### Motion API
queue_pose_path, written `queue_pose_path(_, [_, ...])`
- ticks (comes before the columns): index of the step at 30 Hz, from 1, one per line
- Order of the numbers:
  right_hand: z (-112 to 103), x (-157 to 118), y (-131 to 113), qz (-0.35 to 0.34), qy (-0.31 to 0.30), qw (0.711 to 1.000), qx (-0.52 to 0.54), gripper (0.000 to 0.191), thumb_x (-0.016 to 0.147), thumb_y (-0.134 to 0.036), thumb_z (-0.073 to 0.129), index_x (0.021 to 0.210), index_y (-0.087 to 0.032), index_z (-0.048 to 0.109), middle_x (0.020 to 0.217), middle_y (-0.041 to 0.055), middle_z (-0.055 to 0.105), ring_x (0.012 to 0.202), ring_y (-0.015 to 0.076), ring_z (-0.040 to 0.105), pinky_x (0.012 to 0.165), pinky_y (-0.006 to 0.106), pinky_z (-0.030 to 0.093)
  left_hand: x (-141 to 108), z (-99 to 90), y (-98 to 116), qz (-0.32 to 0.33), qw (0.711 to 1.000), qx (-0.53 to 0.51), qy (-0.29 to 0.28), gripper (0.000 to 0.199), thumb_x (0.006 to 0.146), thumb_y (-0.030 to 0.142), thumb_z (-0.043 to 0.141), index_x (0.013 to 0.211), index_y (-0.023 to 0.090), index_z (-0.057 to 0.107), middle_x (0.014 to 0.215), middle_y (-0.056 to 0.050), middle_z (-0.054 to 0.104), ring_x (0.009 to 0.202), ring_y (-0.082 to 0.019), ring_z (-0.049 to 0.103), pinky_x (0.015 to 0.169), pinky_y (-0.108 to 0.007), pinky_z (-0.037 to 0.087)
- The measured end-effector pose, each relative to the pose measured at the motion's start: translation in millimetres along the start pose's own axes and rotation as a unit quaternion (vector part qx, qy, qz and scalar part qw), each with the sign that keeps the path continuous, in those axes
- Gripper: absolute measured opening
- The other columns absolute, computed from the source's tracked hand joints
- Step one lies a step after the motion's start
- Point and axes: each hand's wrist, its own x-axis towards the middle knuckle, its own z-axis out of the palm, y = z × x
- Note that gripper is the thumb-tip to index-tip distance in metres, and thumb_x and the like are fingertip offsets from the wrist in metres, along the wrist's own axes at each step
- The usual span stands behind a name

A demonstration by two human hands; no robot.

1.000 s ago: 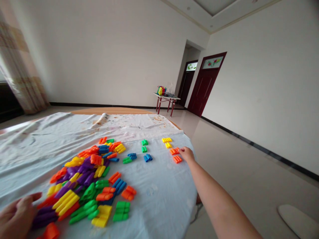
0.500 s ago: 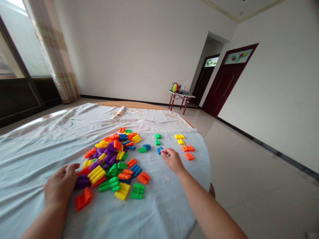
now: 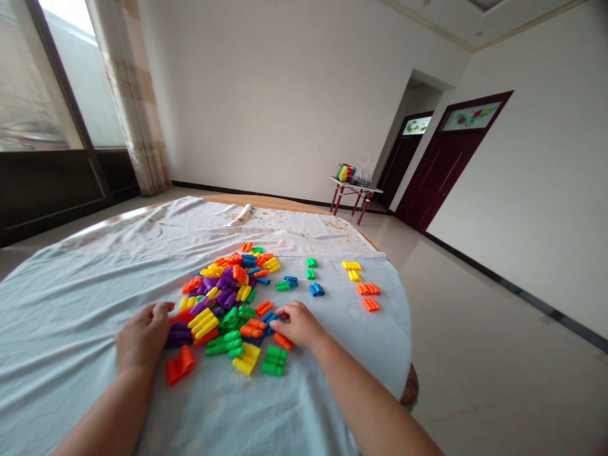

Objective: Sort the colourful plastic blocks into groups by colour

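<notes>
A heap of bullet-shaped plastic building blocks in purple, orange, yellow, green and blue (image 3: pixel 223 294) lies on the cloth. My right hand (image 3: pixel 301 326) is at the heap's right side, thumb and fingers closed on the right end of a blue block (image 3: pixel 270 318). Beside it lie an orange block (image 3: pixel 284 341) and a green block (image 3: pixel 274 360). My left hand (image 3: pixel 145 335) rests at the heap's left edge, fingers loosely stretched beside a purple block (image 3: pixel 179 335), holding nothing visible. Nearer me is an orange block (image 3: pixel 180 365).
Right of the heap, small groups stand apart: green blocks (image 3: pixel 311 268), a blue block (image 3: pixel 316 289), yellow blocks (image 3: pixel 352 270) and orange blocks (image 3: pixel 369 296). The pale blue cloth (image 3: pixel 332 367) covers a round table. A small side table (image 3: pixel 356 186) stands near the far wall.
My right hand has left the blue block in the sorted groups and moved back left and nearer, to another blue block in the heap. My left hand stays at the heap's left edge.
</notes>
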Motion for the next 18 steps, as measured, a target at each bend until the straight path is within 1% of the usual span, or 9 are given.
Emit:
queue_pose_path(2, [4.9,-0.6,0.9,0.004,0.006,1.000,-0.005,0.017,0.069,-0.029,0.072,0.082,-0.019,0.069,0.081,0.0031,0.063,0.083,0.0170,0.058,0.078,0.029,0.046,-1.0,-1.8,2.1,-0.012,1.000,-0.012,-0.015,0.046,0.083,0.042,0.032,0.101,0.020,0.067,0.086,-0.008,0.070,0.077,-0.022,0.061,0.065,-0.030,0.040])
queue_pose_path(5, [7.7,-1.9,2.4,0.016,0.018,1.000,0.016,0.017,0.065,-0.027,0.073,0.077,-0.018,0.065,0.079,0.0017,0.062,0.077,0.0156,0.057,0.072,0.027,0.046,-2.6,-4.8,4.7,-0.020,0.999,-0.019,-0.028,0.047,0.082,0.043,0.031,0.101,0.019,0.067,0.089,-0.009,0.069,0.082,-0.023,0.059,0.067,-0.032,0.040])
queue_pose_path(8, [5.6,-3.1,4.4,0.043,0.042,0.996,0.072,0.014,0.068,-0.026,0.069,0.077,-0.019,0.060,0.073,-0.0018,0.061,0.066,0.0121,0.054,0.062,0.023,0.044,-4.0,-7.3,6.5,-0.025,0.999,-0.022,-0.035,0.048,0.083,0.043,0.030,0.103,0.019,0.067,0.090,-0.010,0.068,0.083,-0.024,0.059,0.067,-0.032,0.039])
queue_pose_path(10, [1.8,-4.1,6.8,0.058,0.074,0.991,0.090,0.011,0.072,-0.026,0.065,0.076,-0.019,0.057,0.069,-0.0029,0.060,0.061,0.0109,0.052,0.059,0.022,0.043,-4.5,-8.1,7.3,-0.027,0.999,-0.022,-0.038,0.048,0.083,0.043,0.030,0.104,0.019,0.066,0.089,-0.010,0.068,0.083,-0.025,0.058,0.067,-0.032,0.039])
queue_pose_path(12, [-3.6,-5.6,10.2,0.063,0.112,0.990,0.065,0.014,0.073,-0.029,0.065,0.075,-0.019,0.056,0.069,-0.0023,0.060,0.061,0.0113,0.052,0.059,0.022,0.042,-4.4,-8.2,8.0,-0.030,0.999,-0.022,-0.036,0.048,0.082,0.044,0.031,0.103,0.019,0.067,0.089,-0.010,0.068,0.082,-0.024,0.058,0.067,-0.032,0.039])
queue_pose_path(13, [-6.8,-6.6,12.2,0.065,0.120,0.990,0.043,0.017,0.073,-0.032,0.066,0.074,-0.019,0.056,0.068,-0.0019,0.060,0.062,0.0118,0.053,0.059,0.023,0.041,-4.2,-8.1,8.3,-0.031,0.999,-0.022,-0.034,0.048,0.082,0.044,0.031,0.103,0.019,0.067,0.089,-0.010,0.068,0.082,-0.025,0.058,0.067,-0.032,0.039])
queue_pose_path(16, [-16.7,-10.2,18.2,0.068,0.098,0.992,-0.028,0.029,0.075,-0.046,0.065,0.068,-0.020,0.056,0.062,-0.0011,0.059,0.060,0.0134,0.054,0.059,0.024,0.040,-3.3,-7.1,8.4,-0.030,0.999,-0.023,-0.028,0.047,0.082,0.043,0.032,0.101,0.019,0.068,0.087,-0.010,0.069,0.080,-0.025,0.058,0.067,-0.033,0.039])
queue_pose_path(18, [-22.1,-12.1,21.7,0.057,0.101,0.991,-0.061,0.033,0.077,-0.051,0.061,0.066,-0.020,0.058,0.063,0.0007,0.060,0.064,0.0154,0.056,0.063,0.026,0.042,-2.7,-6.1,7.5,-0.028,0.999,-0.026,-0.022,0.046,0.081,0.043,0.033,0.100,0.019,0.068,0.085,-0.010,0.069,0.079,-0.025,0.058,0.066,-0.032,0.039])
